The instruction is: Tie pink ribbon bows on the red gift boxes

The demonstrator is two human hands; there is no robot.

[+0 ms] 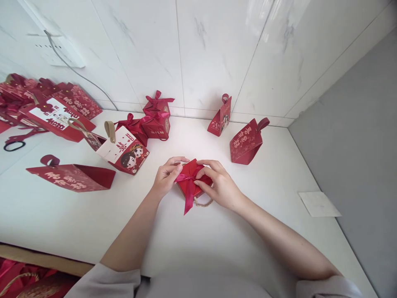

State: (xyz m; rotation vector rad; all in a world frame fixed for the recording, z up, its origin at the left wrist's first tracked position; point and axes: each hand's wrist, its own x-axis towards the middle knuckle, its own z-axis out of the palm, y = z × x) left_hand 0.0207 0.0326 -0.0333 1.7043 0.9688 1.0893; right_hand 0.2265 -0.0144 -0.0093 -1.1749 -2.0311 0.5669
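Note:
A small red gift box sits on the white table in front of me, a crimson satin ribbon tied in a bow across its top. From its near side a twisted gold cord handle curves out. My left hand grips the box's left side, thumb and fingers beside the left ribbon loop. At the knot, the thumb and index finger of my right hand pinch the ribbon; its other fingers rest along the box's right side. Those fingers partly hide the bow's right part.
Finished red boxes with bows stand near the wall. A box with a cartoon couple and a triangular box are at left; two triangular boxes stand at right. Scissors lie far left, beside piled boxes.

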